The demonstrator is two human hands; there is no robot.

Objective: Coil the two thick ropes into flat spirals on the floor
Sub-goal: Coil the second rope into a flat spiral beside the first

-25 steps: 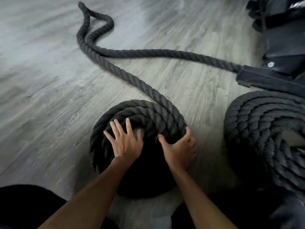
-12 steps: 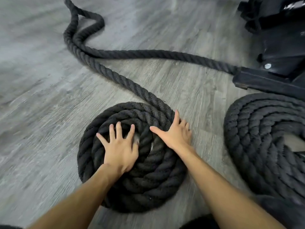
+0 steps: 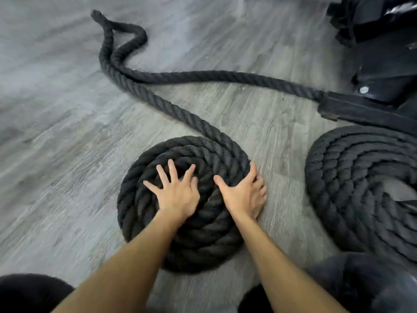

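Single head view, facing forward and down, close over floor (image 3: 67,136).

Coil (image 3: 203,240) flat on floor (image 3: 56,154), dead ahead. Left hand (image 3: 178,195) flat on coil's middle, fingers spread toward 12. Right hand (image 3: 244,195) at coil's rim at 3, thumb on top, fingers against outer side. Loose rope (image 3: 158,98) leaves coil at 1, runs out toward 11, doubles back at far end, then runs toward 2, reaching end of frame (image 3: 361,109). Second coil (image 3: 352,184) at 3, apart from first, just before frame.
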